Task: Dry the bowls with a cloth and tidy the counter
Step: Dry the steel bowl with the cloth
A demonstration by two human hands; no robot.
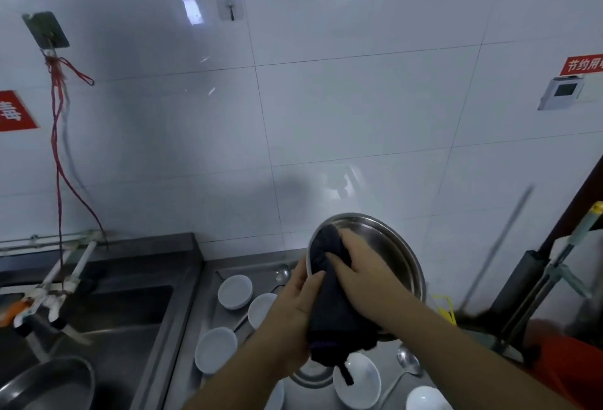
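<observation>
A large steel bowl (386, 243) is held up tilted above the counter, its inside facing me. My left hand (293, 308) grips its near left rim, fingers curled over the edge. My right hand (362, 269) presses a dark cloth (329, 298) into the bowl, fingers curled round the fabric; the cloth's tail hangs down below the rim. Several small white bowls lie on the steel counter (208, 266) beneath: one at the back (235, 291), one beside it (261, 308), one nearer (215, 349), two at the front right (357, 383) (424, 398).
A sink (107, 311) with a tap (55, 292) lies to the left, a steel pan (49, 383) at its near corner. Spoons lie on the counter (408, 362) (282, 274). Mop handles (554, 276) lean at the right. The tiled wall is close behind.
</observation>
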